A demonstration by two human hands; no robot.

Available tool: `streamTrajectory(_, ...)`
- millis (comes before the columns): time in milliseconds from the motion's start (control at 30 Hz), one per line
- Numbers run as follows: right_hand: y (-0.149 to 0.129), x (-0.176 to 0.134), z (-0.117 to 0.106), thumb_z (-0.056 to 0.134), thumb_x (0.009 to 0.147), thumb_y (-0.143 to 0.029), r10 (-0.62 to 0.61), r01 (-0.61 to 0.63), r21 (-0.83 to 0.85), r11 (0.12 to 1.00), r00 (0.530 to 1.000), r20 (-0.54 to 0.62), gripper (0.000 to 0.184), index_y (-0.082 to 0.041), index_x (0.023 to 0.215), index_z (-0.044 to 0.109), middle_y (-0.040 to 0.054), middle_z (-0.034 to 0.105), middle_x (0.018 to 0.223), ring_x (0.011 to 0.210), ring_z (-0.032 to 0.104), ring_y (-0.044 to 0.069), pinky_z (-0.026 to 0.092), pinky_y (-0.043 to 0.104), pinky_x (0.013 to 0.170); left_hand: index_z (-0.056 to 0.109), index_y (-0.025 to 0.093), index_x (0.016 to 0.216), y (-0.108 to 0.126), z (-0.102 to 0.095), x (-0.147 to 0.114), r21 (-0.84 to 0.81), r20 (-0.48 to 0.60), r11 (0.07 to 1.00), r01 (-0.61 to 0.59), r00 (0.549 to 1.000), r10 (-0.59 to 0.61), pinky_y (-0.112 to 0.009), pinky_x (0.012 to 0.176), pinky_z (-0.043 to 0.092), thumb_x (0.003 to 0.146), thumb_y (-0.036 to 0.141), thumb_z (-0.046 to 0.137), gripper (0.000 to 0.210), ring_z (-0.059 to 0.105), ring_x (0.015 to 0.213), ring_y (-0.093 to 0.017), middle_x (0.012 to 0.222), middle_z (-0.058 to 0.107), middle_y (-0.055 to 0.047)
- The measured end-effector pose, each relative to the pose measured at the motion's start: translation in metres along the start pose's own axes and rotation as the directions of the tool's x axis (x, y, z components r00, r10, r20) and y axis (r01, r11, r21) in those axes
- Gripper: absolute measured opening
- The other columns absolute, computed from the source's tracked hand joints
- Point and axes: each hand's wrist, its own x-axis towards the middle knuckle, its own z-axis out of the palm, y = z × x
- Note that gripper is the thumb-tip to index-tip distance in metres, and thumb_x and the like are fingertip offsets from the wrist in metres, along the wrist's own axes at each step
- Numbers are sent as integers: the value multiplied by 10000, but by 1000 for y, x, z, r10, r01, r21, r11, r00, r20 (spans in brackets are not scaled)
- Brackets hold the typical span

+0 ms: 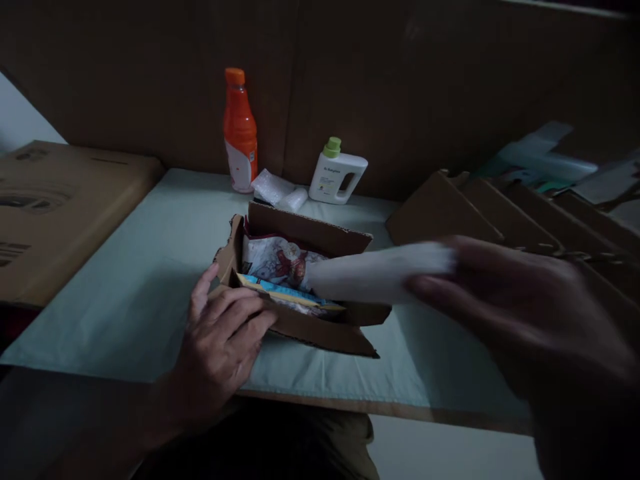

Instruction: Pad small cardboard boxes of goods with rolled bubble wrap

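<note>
An open cardboard box (313, 329) lies in front of me with its flaps folded outward. Inside are a printed pouch (273, 257) with a red and white pattern and a flat blue and yellow packet (287, 291). My left hand (223, 333) grips the box at its near left corner, fingers bent over the flaps. My right hand (505, 300) is shut on one end of a long white object (380, 272), blurred by motion; its kind is unclear. The object's far end reaches over the right side of the box and hides part of the contents.
Behind the box stand an orange bottle (241, 127), a bubble-wrap roll (280, 191) and a white jug with a green cap (337, 175). A large carton (70, 213) lies left. Cardboard dividers (445, 210) stand right, with translucent plastic (540, 163) behind. Pale green cloth (130, 300) covers the table.
</note>
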Motion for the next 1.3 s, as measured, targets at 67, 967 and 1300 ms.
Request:
streamTrajectory(67,-28,31,16,653,892,-575,-112,121,-72,990,987,117,398,-190,805,702,-17,563,596,554,524,125,401,237,525,702,205,1035,-1,1,0,-16,-9,1000,9,1000,-9,-629,1251,264,917,45,602,223,695,1033,-205,984,776,-22)
streamTrajectory(967,-60,82,101,608,967,-206,-25,492,-595,635,784,621,327,-150,1285,652,141,781,1031,946,760,323,549,384,760,645,252,1193,-8,-2,-3,-19,-11,1000,11,1000,-11,-645,1245,277,889,103,611,341,647,1195,-278,1109,743,-53)
streamTrajectory(1300,35,-31,19,656,910,-534,105,-127,-131,983,981,-166,286,-281,1010,744,84,784,929,807,724,262,575,408,730,370,297,1578,-22,2,-24,-53,-225,993,104,968,-114,-660,1255,284,793,212,767,884,376,1499,-399,1599,421,-126)
